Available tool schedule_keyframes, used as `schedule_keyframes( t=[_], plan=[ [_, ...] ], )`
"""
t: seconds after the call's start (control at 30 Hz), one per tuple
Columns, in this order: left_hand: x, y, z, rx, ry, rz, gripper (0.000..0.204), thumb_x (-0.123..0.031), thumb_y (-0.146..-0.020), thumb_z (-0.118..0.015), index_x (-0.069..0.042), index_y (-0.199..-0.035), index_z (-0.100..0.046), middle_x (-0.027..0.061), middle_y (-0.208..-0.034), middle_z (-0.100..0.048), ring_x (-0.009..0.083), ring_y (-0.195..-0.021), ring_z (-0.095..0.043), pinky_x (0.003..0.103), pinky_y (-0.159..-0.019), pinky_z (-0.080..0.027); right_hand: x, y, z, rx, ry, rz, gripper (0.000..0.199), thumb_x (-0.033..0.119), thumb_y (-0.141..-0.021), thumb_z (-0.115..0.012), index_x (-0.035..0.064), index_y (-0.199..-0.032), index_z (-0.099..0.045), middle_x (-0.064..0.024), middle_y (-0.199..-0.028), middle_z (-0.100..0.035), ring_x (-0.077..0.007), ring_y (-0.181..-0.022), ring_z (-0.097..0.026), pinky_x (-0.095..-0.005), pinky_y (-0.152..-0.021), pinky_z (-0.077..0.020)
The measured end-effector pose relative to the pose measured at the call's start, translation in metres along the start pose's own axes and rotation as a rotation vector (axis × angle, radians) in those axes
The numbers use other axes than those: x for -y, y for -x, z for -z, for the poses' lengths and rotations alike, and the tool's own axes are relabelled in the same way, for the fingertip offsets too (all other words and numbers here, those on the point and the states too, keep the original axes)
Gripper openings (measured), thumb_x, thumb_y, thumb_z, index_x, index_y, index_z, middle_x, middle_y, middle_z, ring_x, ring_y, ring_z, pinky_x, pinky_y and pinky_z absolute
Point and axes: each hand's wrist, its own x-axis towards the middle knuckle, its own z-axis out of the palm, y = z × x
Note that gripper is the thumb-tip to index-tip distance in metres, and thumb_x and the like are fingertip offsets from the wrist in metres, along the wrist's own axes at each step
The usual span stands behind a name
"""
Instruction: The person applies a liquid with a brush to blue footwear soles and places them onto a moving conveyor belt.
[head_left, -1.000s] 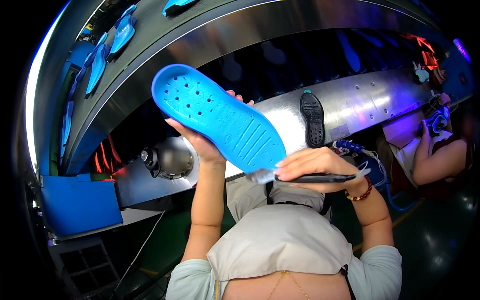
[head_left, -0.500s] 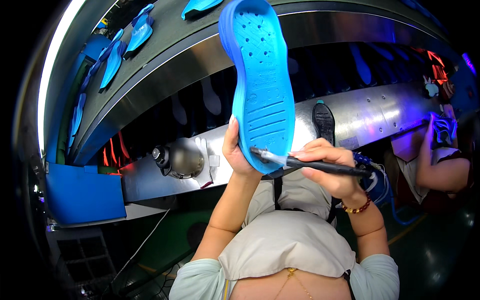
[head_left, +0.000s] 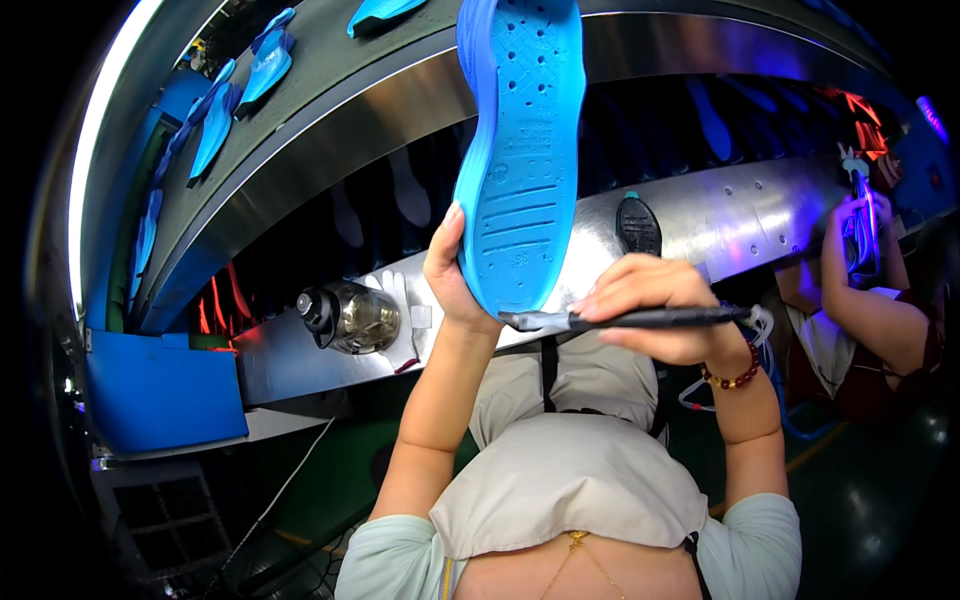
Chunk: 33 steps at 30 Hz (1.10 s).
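Seemingly worked with a brush (head_left: 650, 319) at the near rim of a blue sole (head_left: 525, 190), judging by the bristle end set at or just beside that edge. Could not confirm contact from this view. Held the sole raised over the metal counter (head_left: 700, 215), clasped at its lower left side in the left hand (head_left: 455, 278); gripped the brush by its black handle in the right hand (head_left: 665, 290). Probably needed, next, steady support and light strokes along that rim.

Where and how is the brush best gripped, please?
I'd grip the brush by its slim black handle, coming from the right as the right hand does: the handle points rightward, while the tip is at the lower end of the blue sole, so seems best left free.
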Motion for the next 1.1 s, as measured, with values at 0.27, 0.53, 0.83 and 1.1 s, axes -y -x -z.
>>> schedule_keyframes(
  t=[0.27,0.53,0.83,1.1],
  plan=[
    [-0.009,-0.01,-0.002,-0.095,-0.019,0.295,0.04,-0.027,-0.086,-0.043,0.002,-0.111,-0.05,0.0175,-0.105,-0.058,0.0273,-0.092,-0.059,0.039,-0.083,-0.046,0.015,0.003,-0.004,0.264,0.006,0.069,0.019,0.007,-0.07,-0.067,0.0045,-0.089,-0.063,-0.0076,-0.089,-0.064,-0.0218,-0.079,-0.061,-0.031,-0.07,-0.0478],
    [-0.004,-0.002,-0.011,-0.121,-0.553,0.842,0.053,-0.036,-0.078,-0.059,0.003,-0.114,-0.049,0.0166,-0.1,-0.056,0.0209,-0.086,-0.057,0.03,-0.069,-0.049,0.008,0.011,0.024,0.459,0.226,-0.036,0.013,0.005,-0.073,-0.063,0.0055,-0.086,-0.064,-0.0102,-0.093,-0.064,-0.023,-0.088,-0.062,-0.0307,-0.077,-0.0487],
    [-0.006,0.005,-0.008,-0.183,-0.685,0.912,0.057,-0.038,-0.077,-0.058,0.003,-0.115,-0.048,0.02,-0.102,-0.055,0.0246,-0.085,-0.059,0.033,-0.07,-0.05,0.007,0.016,0.053,0.64,0.28,-0.142,0.019,0.007,-0.071,-0.062,0.0083,-0.09,-0.062,-0.0083,-0.09,-0.064,-0.0264,-0.079,-0.06,-0.032,-0.064,-0.0469],
    [-0.017,0.012,0.004,-0.206,-0.705,0.869,0.056,-0.036,-0.08,-0.055,0.003,-0.118,-0.045,0.0201,-0.106,-0.054,0.0249,-0.089,-0.058,0.036,-0.075,-0.05,-0.008,0.021,0.062,0.442,0.233,-0.444,0.023,0.01,-0.072,-0.066,0.0052,-0.094,-0.064,-0.0081,-0.084,-0.065,-0.0174,-0.072,-0.062,-0.0259,-0.06,-0.0483]
  ],
)
